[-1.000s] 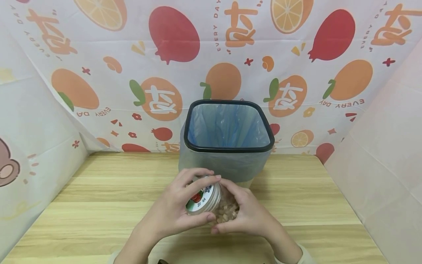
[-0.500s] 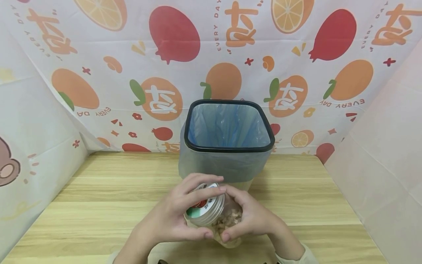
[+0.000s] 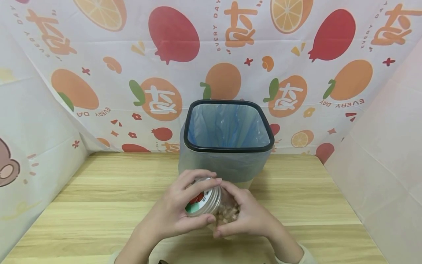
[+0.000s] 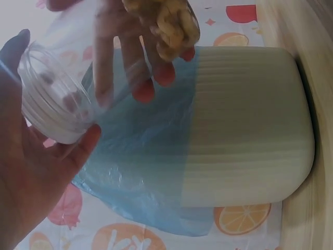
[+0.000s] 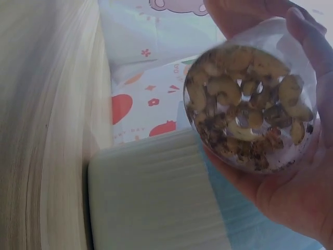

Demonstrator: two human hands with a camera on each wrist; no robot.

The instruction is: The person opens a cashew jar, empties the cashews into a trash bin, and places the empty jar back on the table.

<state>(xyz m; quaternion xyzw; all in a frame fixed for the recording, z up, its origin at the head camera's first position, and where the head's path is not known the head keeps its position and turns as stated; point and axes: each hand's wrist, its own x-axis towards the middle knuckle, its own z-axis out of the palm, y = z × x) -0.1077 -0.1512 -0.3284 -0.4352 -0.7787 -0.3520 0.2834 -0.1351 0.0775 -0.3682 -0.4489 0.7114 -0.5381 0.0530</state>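
Note:
A clear plastic jar (image 3: 229, 202) is held tilted above the near part of the table, its base toward the right. Cashews (image 5: 250, 104) lie inside it, seen through the base in the right wrist view. My left hand (image 3: 171, 211) grips the jar's ridged lid (image 4: 58, 101), which bears a white, green and red label, with thumb and fingers around its rim. My right hand (image 3: 252, 216) holds the jar body from the other side, fingers curled around it. The lid appears seated on the jar. Fingers of both hands hide part of the jar.
Just behind the hands stands a trash bin (image 3: 229, 149) with a black rim, lined with a blue plastic bag (image 3: 227, 124). It is on the wood-grain table (image 3: 108, 205). Fruit-printed cloth (image 3: 132, 55) hangs behind, and pale cloth walls flank both sides.
The jar dipped toward me half a second ago and is now raised again in both hands. The label on the lid has turned a little. The bin has not moved.

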